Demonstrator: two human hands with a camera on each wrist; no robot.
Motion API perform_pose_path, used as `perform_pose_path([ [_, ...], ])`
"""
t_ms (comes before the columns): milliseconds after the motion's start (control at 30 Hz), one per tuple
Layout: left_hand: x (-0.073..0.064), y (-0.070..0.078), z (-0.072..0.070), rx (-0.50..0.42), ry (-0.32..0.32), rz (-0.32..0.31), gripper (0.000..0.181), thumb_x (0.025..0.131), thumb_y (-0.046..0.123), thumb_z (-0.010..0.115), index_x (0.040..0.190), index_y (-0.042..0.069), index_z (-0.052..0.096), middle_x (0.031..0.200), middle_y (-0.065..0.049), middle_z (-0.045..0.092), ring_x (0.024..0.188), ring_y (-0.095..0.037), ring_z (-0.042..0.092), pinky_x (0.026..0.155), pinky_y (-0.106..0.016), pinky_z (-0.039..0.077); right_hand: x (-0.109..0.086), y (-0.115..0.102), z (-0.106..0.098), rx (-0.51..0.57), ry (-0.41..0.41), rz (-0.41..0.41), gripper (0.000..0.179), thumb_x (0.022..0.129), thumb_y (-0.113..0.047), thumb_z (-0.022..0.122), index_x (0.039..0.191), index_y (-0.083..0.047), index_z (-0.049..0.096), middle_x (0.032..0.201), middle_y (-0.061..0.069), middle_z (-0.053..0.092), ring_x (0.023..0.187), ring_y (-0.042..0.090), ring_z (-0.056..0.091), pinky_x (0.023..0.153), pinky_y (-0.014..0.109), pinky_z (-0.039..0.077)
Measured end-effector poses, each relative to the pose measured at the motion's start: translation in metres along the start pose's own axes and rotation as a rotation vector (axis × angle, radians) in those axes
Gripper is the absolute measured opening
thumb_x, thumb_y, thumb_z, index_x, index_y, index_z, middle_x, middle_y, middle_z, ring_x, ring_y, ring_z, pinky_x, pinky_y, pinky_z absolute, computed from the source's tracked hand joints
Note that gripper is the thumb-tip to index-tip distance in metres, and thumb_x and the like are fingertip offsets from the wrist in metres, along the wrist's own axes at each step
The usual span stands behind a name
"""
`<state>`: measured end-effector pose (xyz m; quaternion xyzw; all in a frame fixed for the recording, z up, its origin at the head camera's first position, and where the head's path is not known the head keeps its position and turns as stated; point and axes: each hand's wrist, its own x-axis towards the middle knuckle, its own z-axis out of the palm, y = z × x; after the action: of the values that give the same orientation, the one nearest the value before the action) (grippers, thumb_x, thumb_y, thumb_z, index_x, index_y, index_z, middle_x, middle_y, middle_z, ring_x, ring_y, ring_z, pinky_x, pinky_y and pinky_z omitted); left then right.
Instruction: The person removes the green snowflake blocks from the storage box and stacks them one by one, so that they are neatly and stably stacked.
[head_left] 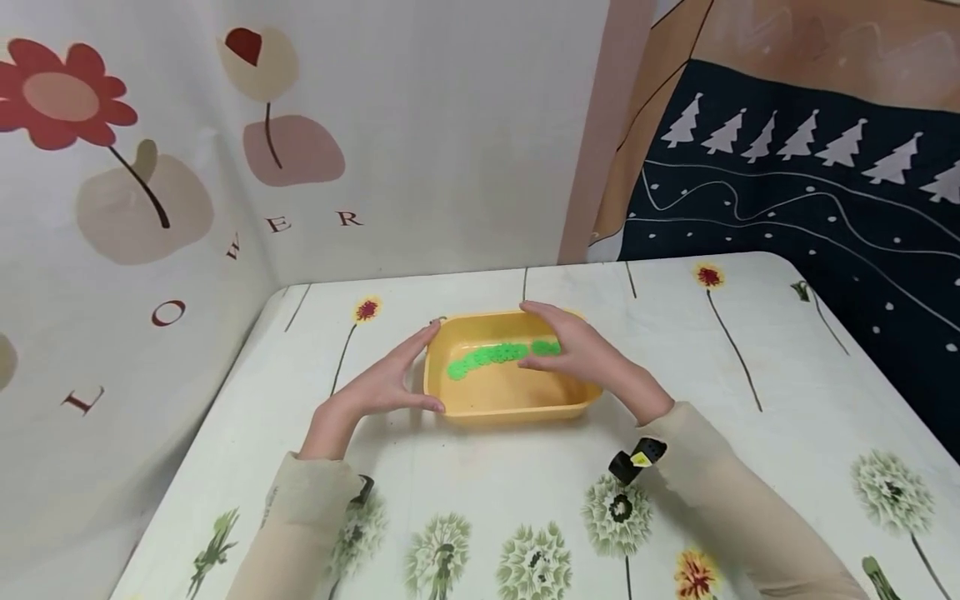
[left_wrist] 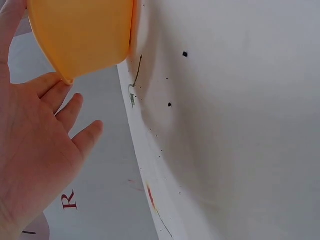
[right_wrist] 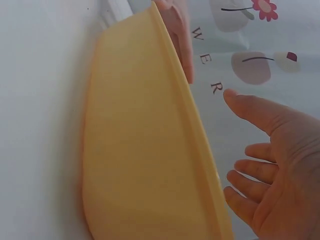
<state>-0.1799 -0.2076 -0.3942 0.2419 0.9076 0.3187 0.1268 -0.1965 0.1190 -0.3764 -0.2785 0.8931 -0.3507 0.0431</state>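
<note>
A yellow rectangular tub [head_left: 517, 414] sits on the patterned cloth. On its floor lie several small bright green scalloped discs [head_left: 491, 355], overlapping in a curved row. My left hand [head_left: 384, 385] is at the tub's left end, thumb near the front corner and fingers at the back corner. In the left wrist view, fingertips of the left hand [left_wrist: 47, 130] touch the tub's rim corner. Over the tub's right end is my right hand [head_left: 588, 354], thumb and fingers spread and holding nothing. The right wrist view shows the right hand [right_wrist: 280, 165] apart from the tub wall [right_wrist: 140, 120].
A white floral cloth [head_left: 480, 492] covers the table. Behind it and to the left hangs a pale curtain [head_left: 450, 125] with flowers and letters. A dark cloth with white trees [head_left: 787, 192] hangs at the right. A small black device [head_left: 636, 461] is on the right cuff.
</note>
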Motion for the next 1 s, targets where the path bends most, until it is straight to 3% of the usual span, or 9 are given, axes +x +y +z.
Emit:
perform_pose_path([
  [367,-0.001,-0.002,0.001,-0.001,0.001,0.016,0.125,0.070,0.044,0.089,0.162,0.017,0.010,0.170,-0.004,0.008,0.157,-0.032,0.009,0.121,-0.061,0.021,0.006,-0.004,0.024,0.062,-0.030,-0.046,0.074,0.088,-0.030,0.077,0.149,-0.001,0.043,0.153,0.016,0.047,0.133,0.039,0.053,0.107,0.050,0.048],
  [767,-0.001,-0.002,0.002,-0.015,0.013,-0.002,0.126,0.068,0.043,0.091,0.162,0.020,0.010,0.170,-0.002,0.009,0.157,-0.030,0.011,0.122,-0.059,0.021,0.021,0.003,0.042,0.189,-0.110,0.070,0.070,0.091,-0.023,0.074,0.149,0.000,0.043,0.153,0.017,0.046,0.142,0.037,0.043,0.115,0.051,0.039],
  [900,-0.001,-0.004,0.003,-0.028,0.006,0.004,0.126,0.068,0.043,0.090,0.162,0.021,0.009,0.170,-0.002,0.008,0.157,-0.030,0.010,0.122,-0.060,0.020,0.023,0.005,0.046,0.155,-0.148,0.123,0.065,0.091,-0.022,0.074,0.146,0.001,0.047,0.151,0.019,0.048,0.143,0.037,0.040,0.119,0.050,0.034],
  [1000,-0.002,-0.005,0.003,-0.026,0.010,0.007,0.126,0.069,0.043,0.090,0.162,0.020,0.009,0.170,-0.002,0.008,0.157,-0.030,0.010,0.122,-0.060,0.020,0.025,0.006,0.049,0.089,-0.165,0.115,0.058,0.090,-0.019,0.074,0.140,0.002,0.053,0.145,0.020,0.053,0.139,0.037,0.046,0.116,0.049,0.037],
])
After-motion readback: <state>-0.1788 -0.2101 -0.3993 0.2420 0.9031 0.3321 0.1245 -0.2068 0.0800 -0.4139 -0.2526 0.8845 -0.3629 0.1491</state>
